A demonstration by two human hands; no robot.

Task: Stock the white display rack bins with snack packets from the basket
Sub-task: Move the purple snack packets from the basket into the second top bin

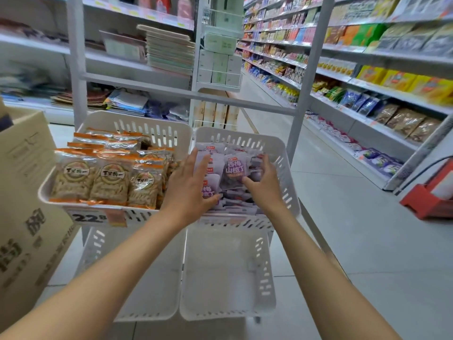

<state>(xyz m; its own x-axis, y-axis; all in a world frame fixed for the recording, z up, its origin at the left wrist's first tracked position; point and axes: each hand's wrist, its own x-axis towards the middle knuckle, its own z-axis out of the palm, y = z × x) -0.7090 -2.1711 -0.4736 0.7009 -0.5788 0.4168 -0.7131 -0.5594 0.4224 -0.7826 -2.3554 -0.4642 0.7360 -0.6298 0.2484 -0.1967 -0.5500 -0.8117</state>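
Purple snack packets (235,202): heaped in the upper right bin (282,153).
Handling: probably light, soft film, slippery; contents may crush.
Hold: by edges.
Left hand (193,182): flat, fingers straight, pressing the heap.
Right hand (263,184): pinches one raised packet (232,171).

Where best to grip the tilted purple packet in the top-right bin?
Likely the top seam of the purple packet, fingers from above: it leans face-up on the pile, top edge raised. The right hand holds its right edge; the left hand crowds its left.
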